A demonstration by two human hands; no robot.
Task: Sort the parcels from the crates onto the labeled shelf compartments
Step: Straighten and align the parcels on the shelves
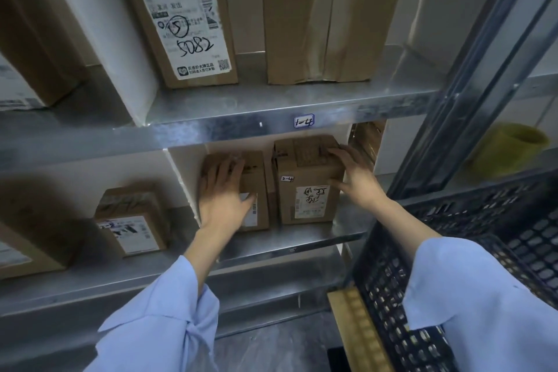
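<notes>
A metal shelf divided into compartments is shown, with two small parcels being handled on its lower level.
Below the tag marked "1-4", the left parcel is covered by the left hand, laid flat with fingers spread. The right parcel, stickered "2-4", stands just beside it; the right hand is rested on its top right edge, fingers extended, thumb against the front. A white divider is set at the compartment's left. A black crate is seen at lower right.
</notes>
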